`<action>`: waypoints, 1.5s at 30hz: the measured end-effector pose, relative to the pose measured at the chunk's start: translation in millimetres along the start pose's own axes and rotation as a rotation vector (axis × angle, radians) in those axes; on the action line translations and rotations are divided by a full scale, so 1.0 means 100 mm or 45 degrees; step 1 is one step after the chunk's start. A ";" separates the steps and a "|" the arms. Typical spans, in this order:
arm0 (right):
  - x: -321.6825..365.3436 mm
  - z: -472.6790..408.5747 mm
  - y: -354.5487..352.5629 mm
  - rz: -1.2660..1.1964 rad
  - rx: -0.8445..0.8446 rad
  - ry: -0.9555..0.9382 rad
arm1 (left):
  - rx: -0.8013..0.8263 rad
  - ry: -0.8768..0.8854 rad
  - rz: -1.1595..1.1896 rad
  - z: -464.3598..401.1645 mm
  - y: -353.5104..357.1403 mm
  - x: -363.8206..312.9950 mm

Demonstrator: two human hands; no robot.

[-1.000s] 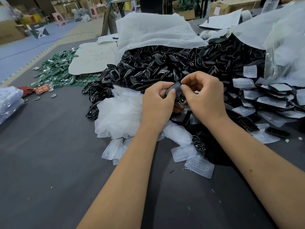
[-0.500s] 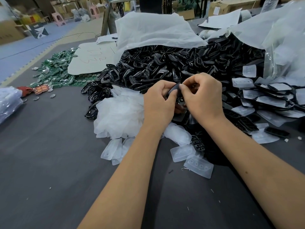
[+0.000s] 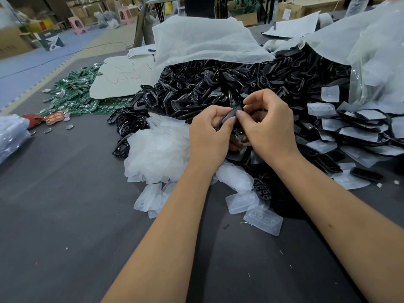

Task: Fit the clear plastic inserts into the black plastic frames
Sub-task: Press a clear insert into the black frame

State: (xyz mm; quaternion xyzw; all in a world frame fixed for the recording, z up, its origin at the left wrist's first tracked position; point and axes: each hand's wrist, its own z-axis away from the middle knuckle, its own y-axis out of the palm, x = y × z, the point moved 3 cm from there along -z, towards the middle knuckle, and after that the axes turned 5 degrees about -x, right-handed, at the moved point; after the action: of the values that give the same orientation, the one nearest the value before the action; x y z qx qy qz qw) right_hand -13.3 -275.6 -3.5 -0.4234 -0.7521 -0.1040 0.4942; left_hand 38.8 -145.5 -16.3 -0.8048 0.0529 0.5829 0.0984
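Dark grey worktop (image 3: 65,204), warehouse clutter behind. Black frame (image 3: 231,114) pinched between left hand (image 3: 211,132) and right hand (image 3: 267,125), both clenched on it; long axis tilted up-right, thumbs on top. Insert hidden, seating unclear.

Both forearms are bare from the frame's lower edge to the wrists, with no sleeves in view, and the left hand (image 3: 208,136) and right hand (image 3: 267,125) are ungloved, with short, unpainted fingernails.
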 end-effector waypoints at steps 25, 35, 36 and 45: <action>-0.06 -0.02 0.00 -0.474 0.169 0.374 | -0.023 -0.229 0.390 -0.02 -0.07 0.01; -0.04 -0.02 0.01 -0.561 0.218 0.408 | -0.058 -0.345 0.420 -0.06 -0.09 0.08; -0.05 -0.02 0.01 -0.558 0.221 0.405 | -0.056 -0.335 0.414 -0.07 -0.08 0.08; -0.05 -0.02 0.01 -0.547 0.232 0.354 | -0.056 -0.340 0.430 -0.06 -0.08 0.08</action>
State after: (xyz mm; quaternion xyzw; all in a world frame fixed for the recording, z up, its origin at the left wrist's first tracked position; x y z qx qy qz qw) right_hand -10.5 -278.4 -6.8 -0.1896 -0.7559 -0.1954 0.5954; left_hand 48.8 -138.4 -21.1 -0.7021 0.1607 0.6936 -0.0120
